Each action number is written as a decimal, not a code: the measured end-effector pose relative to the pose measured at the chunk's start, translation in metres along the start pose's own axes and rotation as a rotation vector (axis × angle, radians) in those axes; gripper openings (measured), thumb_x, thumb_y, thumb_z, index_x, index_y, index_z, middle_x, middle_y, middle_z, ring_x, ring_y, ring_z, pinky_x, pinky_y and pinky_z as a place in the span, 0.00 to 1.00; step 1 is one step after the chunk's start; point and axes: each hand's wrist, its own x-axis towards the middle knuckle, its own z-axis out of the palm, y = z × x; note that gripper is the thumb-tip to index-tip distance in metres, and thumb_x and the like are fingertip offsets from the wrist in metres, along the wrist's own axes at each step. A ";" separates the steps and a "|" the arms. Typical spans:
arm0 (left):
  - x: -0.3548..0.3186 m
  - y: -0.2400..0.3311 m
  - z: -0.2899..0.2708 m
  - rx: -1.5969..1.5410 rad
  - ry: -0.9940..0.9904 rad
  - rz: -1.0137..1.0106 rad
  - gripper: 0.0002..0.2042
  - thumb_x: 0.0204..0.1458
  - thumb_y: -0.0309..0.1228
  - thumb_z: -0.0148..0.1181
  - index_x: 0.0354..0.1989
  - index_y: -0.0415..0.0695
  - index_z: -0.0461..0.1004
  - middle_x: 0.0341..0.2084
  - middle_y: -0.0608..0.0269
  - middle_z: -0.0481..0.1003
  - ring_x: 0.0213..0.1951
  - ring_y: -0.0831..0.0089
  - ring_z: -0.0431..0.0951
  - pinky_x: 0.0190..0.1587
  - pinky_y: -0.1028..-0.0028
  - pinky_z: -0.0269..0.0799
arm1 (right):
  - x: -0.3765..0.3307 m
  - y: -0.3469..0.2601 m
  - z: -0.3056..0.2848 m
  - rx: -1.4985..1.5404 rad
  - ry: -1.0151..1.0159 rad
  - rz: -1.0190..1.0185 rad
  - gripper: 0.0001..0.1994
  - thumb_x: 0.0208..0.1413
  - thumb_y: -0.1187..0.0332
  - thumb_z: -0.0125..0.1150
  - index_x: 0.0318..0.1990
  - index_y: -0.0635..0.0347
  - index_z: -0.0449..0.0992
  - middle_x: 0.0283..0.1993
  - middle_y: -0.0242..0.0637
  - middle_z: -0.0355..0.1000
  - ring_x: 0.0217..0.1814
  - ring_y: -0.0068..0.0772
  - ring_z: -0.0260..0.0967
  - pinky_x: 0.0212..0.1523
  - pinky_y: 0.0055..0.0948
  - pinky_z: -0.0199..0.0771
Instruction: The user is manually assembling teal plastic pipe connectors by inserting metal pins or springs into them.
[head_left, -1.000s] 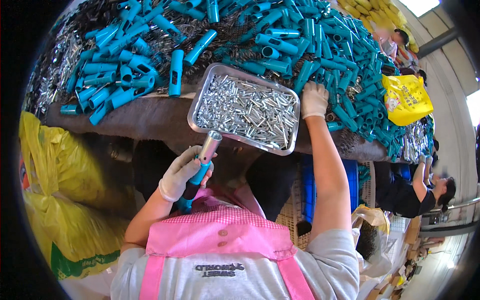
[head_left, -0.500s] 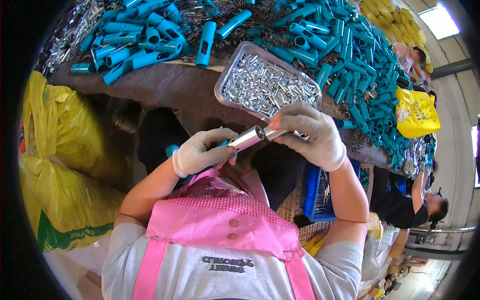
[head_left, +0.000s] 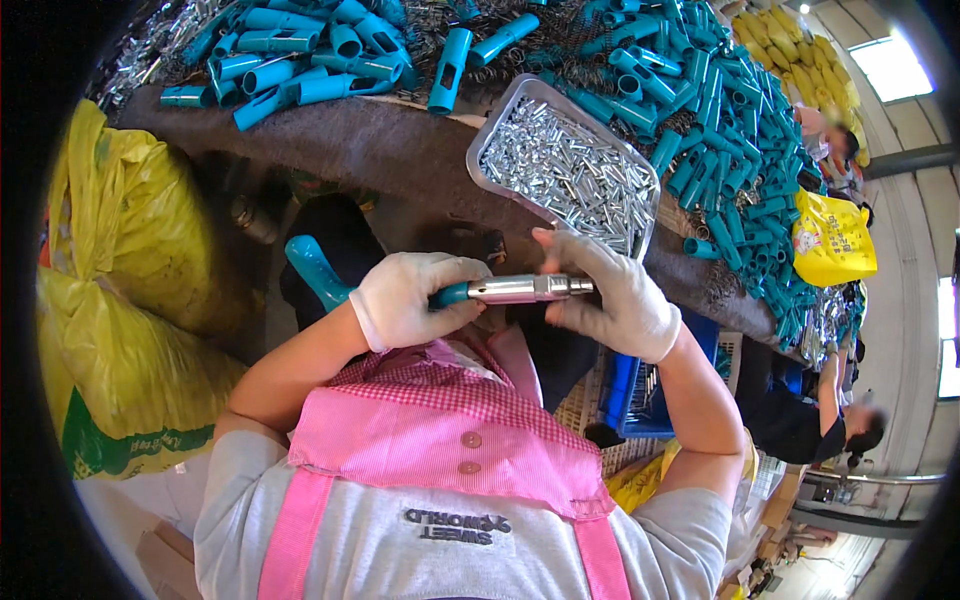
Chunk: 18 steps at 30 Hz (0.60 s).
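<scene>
Dark felt covers the worktable [head_left: 330, 150], which curves across the top of the head view, heaped with teal plastic sleeves [head_left: 720, 130] and tangles of wire springs [head_left: 480, 20]. Near its front edge stands a metal tray [head_left: 490, 140] filled with small silver tubes [head_left: 570, 180]. Yellow sacks [head_left: 110, 330] slump at the person's left, a yellow bag [head_left: 835, 240] hangs at the far right of the table, and another person [head_left: 830, 430] works farther along.

Below the table edge, over a pink apron [head_left: 440, 430], both gloved hands meet on one piece. The left hand [head_left: 415, 298] is wrapped around a teal handle [head_left: 315, 270], whose curved end sticks out past the wrist. The right hand [head_left: 610, 295] pinches the far end of a silver barrel [head_left: 520, 290] that sits in the handle, thumb raised above it, the other fingers curled beneath.

Judged from this, one unit is mid-assembly: barrel and handle are already joined, though whether fully seated I cannot tell. The large heap of loose sleeves and the full tray suggest that most of the work is left.
</scene>
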 end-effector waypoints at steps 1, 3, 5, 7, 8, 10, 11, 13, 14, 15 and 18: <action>-0.001 0.000 -0.002 -0.015 -0.003 -0.052 0.15 0.45 0.33 0.62 0.43 0.43 0.74 0.32 0.52 0.77 0.35 0.56 0.78 0.37 0.68 0.73 | -0.002 0.003 0.003 -0.002 -0.002 0.000 0.17 0.49 0.74 0.62 0.49 0.65 0.73 0.40 0.39 0.70 0.39 0.28 0.72 0.38 0.26 0.72; -0.001 -0.003 0.000 -0.025 0.017 -0.061 0.15 0.44 0.32 0.62 0.42 0.44 0.74 0.29 0.54 0.76 0.32 0.57 0.77 0.34 0.66 0.73 | -0.008 0.011 0.012 -0.168 0.072 -0.156 0.18 0.50 0.74 0.62 0.50 0.67 0.70 0.36 0.36 0.71 0.34 0.26 0.71 0.35 0.24 0.72; 0.000 -0.002 0.003 0.257 0.110 0.100 0.15 0.43 0.32 0.62 0.41 0.44 0.74 0.26 0.55 0.75 0.29 0.58 0.77 0.31 0.65 0.73 | -0.006 0.006 0.014 0.141 -0.047 0.248 0.15 0.53 0.73 0.60 0.48 0.68 0.70 0.31 0.35 0.70 0.29 0.23 0.69 0.31 0.22 0.71; 0.000 -0.005 0.003 0.323 0.131 0.134 0.15 0.43 0.33 0.62 0.40 0.44 0.73 0.24 0.57 0.74 0.27 0.59 0.76 0.29 0.64 0.72 | -0.012 0.016 0.020 0.485 -0.161 0.630 0.13 0.53 0.73 0.60 0.45 0.67 0.70 0.33 0.38 0.71 0.29 0.26 0.72 0.31 0.25 0.73; -0.002 -0.007 0.002 0.311 0.108 0.128 0.15 0.43 0.33 0.62 0.40 0.45 0.73 0.24 0.57 0.74 0.27 0.59 0.76 0.29 0.64 0.72 | -0.013 0.015 0.029 0.207 0.056 0.270 0.14 0.51 0.74 0.61 0.46 0.65 0.70 0.36 0.39 0.71 0.32 0.32 0.73 0.33 0.28 0.74; -0.003 -0.007 0.001 0.298 0.084 0.119 0.15 0.43 0.34 0.62 0.40 0.45 0.73 0.23 0.57 0.74 0.27 0.59 0.76 0.28 0.64 0.72 | -0.012 0.018 0.036 -0.265 0.184 -0.258 0.17 0.48 0.74 0.62 0.48 0.62 0.71 0.43 0.41 0.70 0.35 0.42 0.73 0.36 0.35 0.75; -0.002 -0.007 0.002 0.343 0.097 0.132 0.16 0.41 0.32 0.64 0.39 0.44 0.73 0.23 0.57 0.73 0.26 0.58 0.75 0.27 0.64 0.71 | -0.014 0.019 0.039 -0.249 0.165 -0.184 0.17 0.50 0.74 0.60 0.49 0.63 0.70 0.42 0.40 0.70 0.34 0.39 0.73 0.35 0.34 0.75; -0.003 -0.008 0.002 0.486 0.121 0.196 0.17 0.37 0.31 0.65 0.39 0.44 0.72 0.22 0.57 0.72 0.24 0.58 0.74 0.25 0.64 0.70 | -0.020 0.020 0.047 0.411 -0.005 0.500 0.16 0.56 0.72 0.56 0.52 0.65 0.69 0.39 0.36 0.71 0.32 0.28 0.71 0.33 0.28 0.74; -0.004 -0.009 0.002 0.486 0.118 0.195 0.17 0.37 0.31 0.65 0.39 0.44 0.72 0.22 0.57 0.72 0.24 0.58 0.74 0.25 0.64 0.70 | -0.021 0.027 0.048 0.687 -0.037 0.549 0.16 0.57 0.72 0.55 0.52 0.65 0.69 0.39 0.35 0.70 0.31 0.26 0.71 0.32 0.26 0.73; -0.003 -0.009 -0.001 0.508 0.129 0.234 0.17 0.37 0.31 0.66 0.39 0.44 0.72 0.22 0.58 0.72 0.23 0.59 0.74 0.25 0.64 0.70 | -0.020 0.033 0.048 0.963 -0.069 0.590 0.15 0.58 0.71 0.54 0.52 0.65 0.69 0.38 0.34 0.70 0.31 0.23 0.70 0.32 0.25 0.73; -0.004 -0.011 -0.005 0.526 0.085 0.188 0.17 0.36 0.31 0.66 0.38 0.45 0.72 0.21 0.59 0.71 0.23 0.59 0.74 0.24 0.64 0.69 | -0.012 0.033 0.059 -0.427 0.285 -0.347 0.14 0.61 0.68 0.52 0.52 0.64 0.69 0.36 0.33 0.70 0.30 0.23 0.69 0.30 0.26 0.73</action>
